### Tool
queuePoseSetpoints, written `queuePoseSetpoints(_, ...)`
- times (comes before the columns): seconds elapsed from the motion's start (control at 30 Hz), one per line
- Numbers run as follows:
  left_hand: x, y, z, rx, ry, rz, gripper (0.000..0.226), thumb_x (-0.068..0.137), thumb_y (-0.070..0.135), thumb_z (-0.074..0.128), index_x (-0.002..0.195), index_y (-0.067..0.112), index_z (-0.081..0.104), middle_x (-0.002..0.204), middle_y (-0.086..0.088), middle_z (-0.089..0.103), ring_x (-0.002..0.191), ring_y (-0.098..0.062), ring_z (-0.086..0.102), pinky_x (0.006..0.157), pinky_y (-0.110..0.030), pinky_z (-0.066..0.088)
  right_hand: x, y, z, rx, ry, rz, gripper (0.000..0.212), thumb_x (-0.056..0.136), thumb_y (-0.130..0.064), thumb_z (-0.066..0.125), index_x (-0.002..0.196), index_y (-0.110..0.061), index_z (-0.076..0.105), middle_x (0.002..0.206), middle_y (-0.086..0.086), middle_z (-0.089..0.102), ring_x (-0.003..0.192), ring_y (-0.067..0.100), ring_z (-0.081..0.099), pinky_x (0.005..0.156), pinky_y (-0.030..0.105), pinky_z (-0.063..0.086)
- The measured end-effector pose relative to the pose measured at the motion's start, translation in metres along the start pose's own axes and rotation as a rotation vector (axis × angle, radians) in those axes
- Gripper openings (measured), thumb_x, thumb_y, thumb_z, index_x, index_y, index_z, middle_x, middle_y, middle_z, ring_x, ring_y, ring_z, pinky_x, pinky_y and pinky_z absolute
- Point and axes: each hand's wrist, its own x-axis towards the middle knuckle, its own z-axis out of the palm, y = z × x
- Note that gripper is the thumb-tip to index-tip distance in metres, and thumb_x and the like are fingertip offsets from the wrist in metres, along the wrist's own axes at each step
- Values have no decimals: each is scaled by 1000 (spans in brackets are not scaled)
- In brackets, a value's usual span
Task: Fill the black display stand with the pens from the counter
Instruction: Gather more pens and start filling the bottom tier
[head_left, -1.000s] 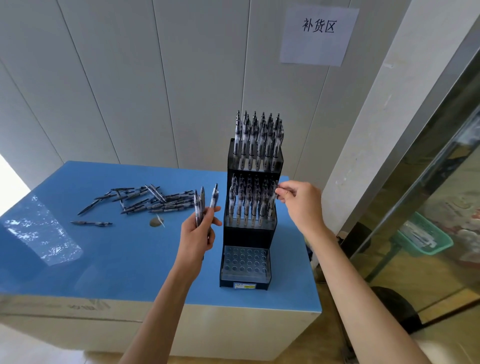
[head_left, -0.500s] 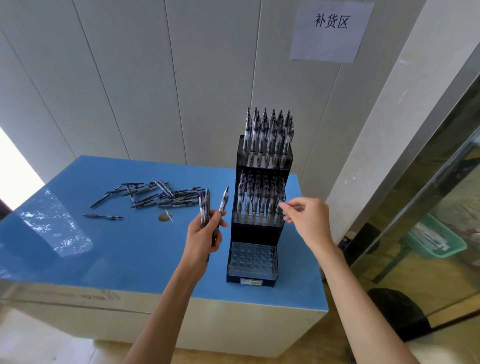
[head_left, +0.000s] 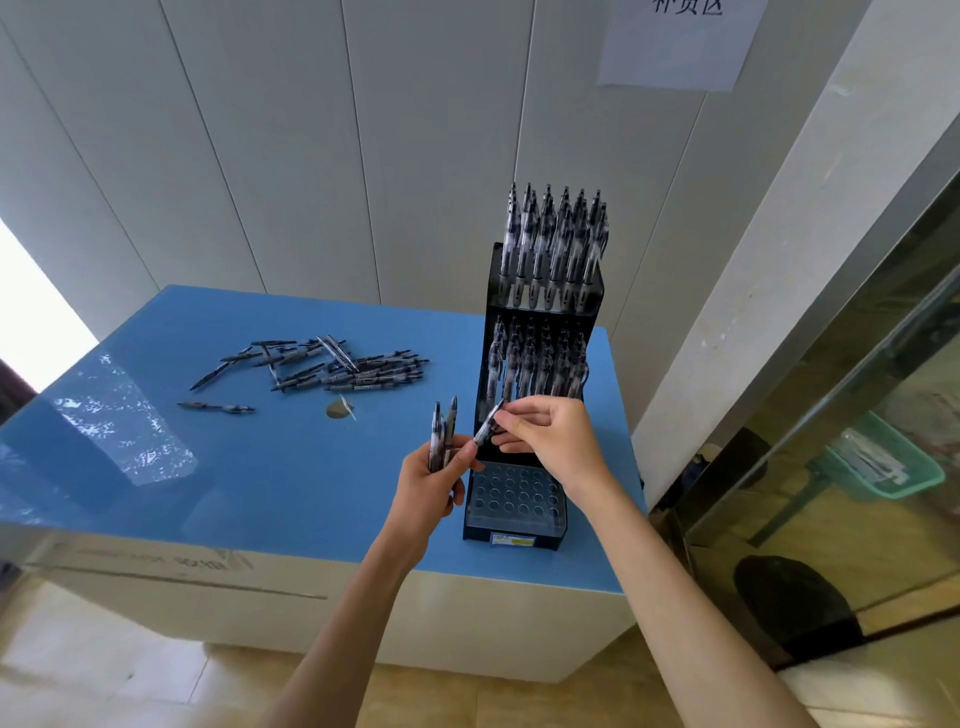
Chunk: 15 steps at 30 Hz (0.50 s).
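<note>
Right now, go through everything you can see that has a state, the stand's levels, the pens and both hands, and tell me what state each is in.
Top level: full of upright pens.
Middle level: full of upright pens.
Bottom level: holes empty.
Loose pens: lying scattered on the counter.
Left hand: grips a small bunch of pens.
Right hand: pinches one pen beside the left hand's bunch.
</note>
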Motion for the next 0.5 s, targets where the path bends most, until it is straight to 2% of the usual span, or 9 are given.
queuePoseSetpoints(0.17,7,-7,-8,48,-3,-33,25,103,31,59,105,10,71,88,-11,73,49,-13,46,45,-24,28,2,2,2,31,59,19,10,88,-5,75,96,1,74,80,15,76,75,30,76,71,34,63)
queuePoseSetpoints(0.27,16,-12,-21,77,121,-100,24,106,29,54,102,9,66,78,-10,65,48,-12,37,44,-24,30,5,3,-5,5,178,-68,7,89,-5,74,95,-3,74,79,12,76,74,26,76,70,32,63)
queuePoseSetpoints(0.4,27,-18,-41,113,206,-145,15,106,27,51,103,12,52,81,-6,56,54,-13,34,48,-26,32,9,15,-8,-293,256,-250,7,90,-11,74,96,-8,76,79,0,75,72,12,74,73,25,60)
queuePoseSetpoints(0.5,28,-16,-46,46,169,-90,19,109,27,47,111,12,56,79,-5,54,53,-12,33,49,-26,32,9,26,-3,-539,290,-404,8,89,-13,75,96,-8,77,80,-3,75,72,4,69,73,14,56)
